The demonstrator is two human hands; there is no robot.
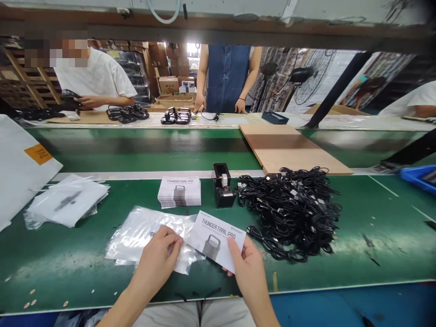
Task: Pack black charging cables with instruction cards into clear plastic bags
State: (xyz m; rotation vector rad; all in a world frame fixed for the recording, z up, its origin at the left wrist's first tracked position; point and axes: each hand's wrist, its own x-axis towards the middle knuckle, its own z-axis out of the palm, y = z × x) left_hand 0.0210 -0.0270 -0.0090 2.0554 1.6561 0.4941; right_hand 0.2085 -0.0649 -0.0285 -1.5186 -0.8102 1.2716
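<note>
My right hand [250,261] grips a white booklet [218,240] printed "Thunder Trail Pro", thumb on the cover and fingers behind. Its left corner lies over a stack of clear plastic bags [131,236]. On that stack rests my left hand [158,252], its fingertips pinched together at the top plastic bag beside the booklet. Beyond my hands stands a pile of matching booklets [179,193]. A black tape dispenser [224,186] is to the right of the pile. Farther right lies a large heap of black cables [293,213], several tied in bundles.
Filled bags [70,200] lie at left, near a large white sack [23,168]. A wooden board [293,147] slopes to the back ledge. A blue bin [420,177] sits at far right. Across the ledge, co-workers handle black parts [175,116]. A shelf beam [204,32] hangs overhead.
</note>
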